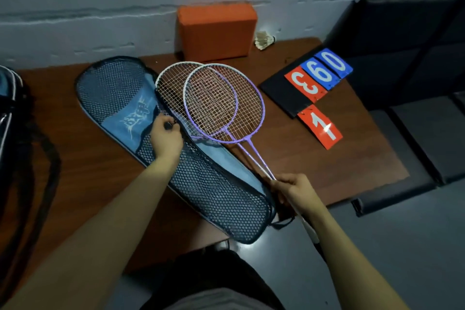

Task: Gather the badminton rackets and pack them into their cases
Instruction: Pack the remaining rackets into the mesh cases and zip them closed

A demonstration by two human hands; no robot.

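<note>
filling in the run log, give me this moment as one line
step: packing rackets | left hand: pinches case edge | right hand: grips both rackets | rackets: heads over case opening, not inside

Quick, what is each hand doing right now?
Left hand: pinches the zipper pull of the blue case.
Right hand: grips the two rackets by their shafts.

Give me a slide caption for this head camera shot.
Right hand holds two rackets while left hand opens the case.
</note>
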